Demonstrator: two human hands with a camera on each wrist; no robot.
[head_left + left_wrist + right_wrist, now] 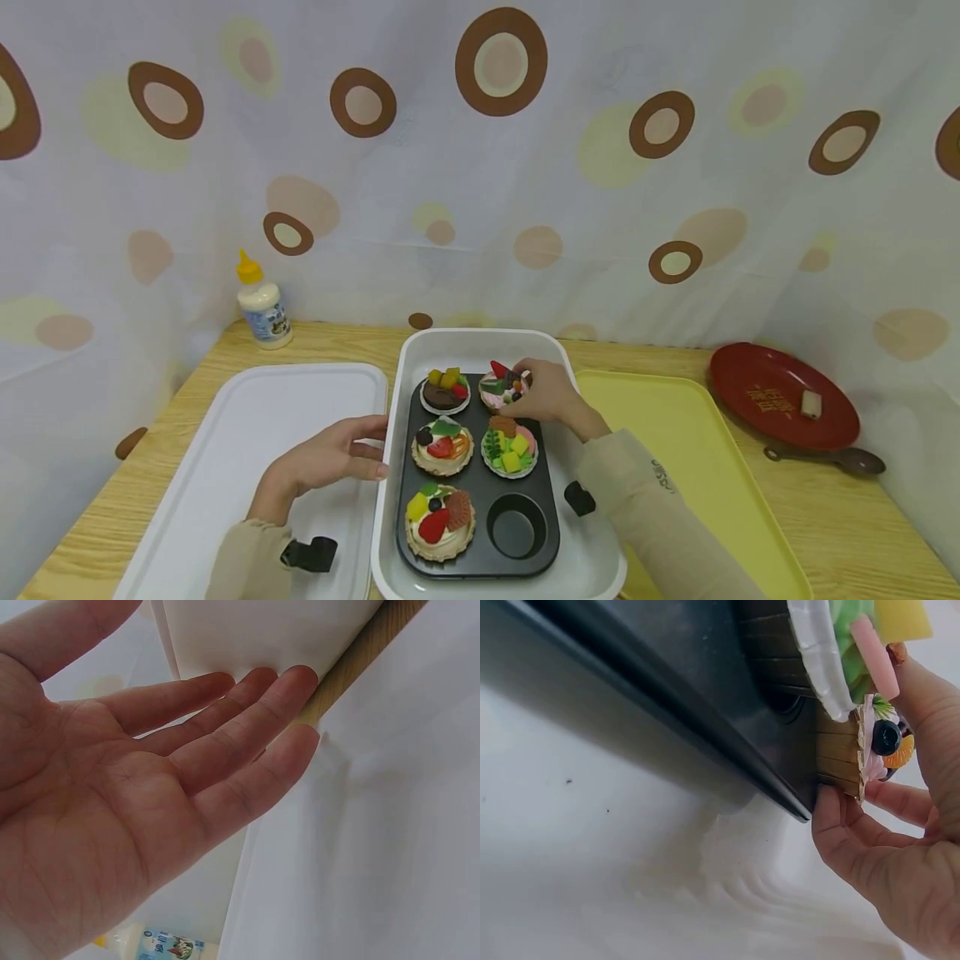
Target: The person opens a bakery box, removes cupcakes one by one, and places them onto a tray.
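Observation:
A dark muffin pan [480, 533] lies inside a white tub [480, 337]. My right hand [553, 396] holds a pink-cream fruit tart [495, 396] by its sides at the pan's back right cup. In the right wrist view the fingers curl around its brown case [838, 750]. Next to it sits a tart with green cream [510, 450]. The left column bears a chocolate tart [442, 396], a cream tart with strawberry [442, 450] and a larger fruit tart [440, 525]. The front right cup [516, 525] holds nothing. My left hand [326, 458] has relaxed fingers beside the tub's left wall; contact is unclear.
A white tray [247, 467] lies left of the tub, and a yellow tray [675, 433] lies right. A red plate [780, 367] with a small pale block and a dark spoon [832, 458] are at the far right. A yellow-capped bottle [264, 312] stands back left.

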